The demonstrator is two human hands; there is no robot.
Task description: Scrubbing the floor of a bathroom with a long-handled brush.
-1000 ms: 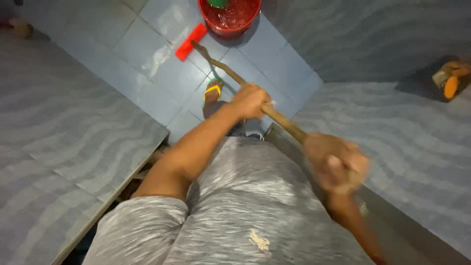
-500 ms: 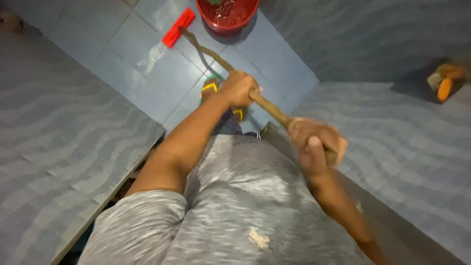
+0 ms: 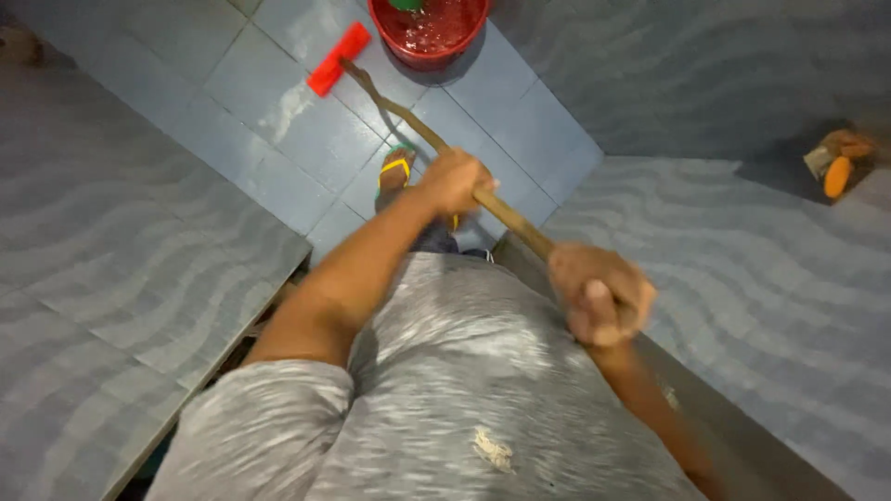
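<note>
Both my hands grip a rough wooden stick [image 3: 506, 215] that ends in a flat red scrubber head [image 3: 338, 59] resting on the wet blue floor tiles. My left hand [image 3: 455, 181] is closed around the stick lower down, nearer the head. My right hand [image 3: 599, 295] is closed around the stick's upper end, close to my grey shirt. The stick slants from my right hand down and away to the upper left.
A red bucket [image 3: 429, 28] of water stands on the floor just beyond the scrubber head. My foot in a green and yellow sandal [image 3: 397, 172] is below the stick. Grey wavy-tiled walls [image 3: 121, 250] close in left and right. An orange and brown object [image 3: 835, 167] sits on a ledge at right.
The scrubber head slid up and left across the tiles, then edged back slightly. My right hand pushed forward, then drew back toward my body.
</note>
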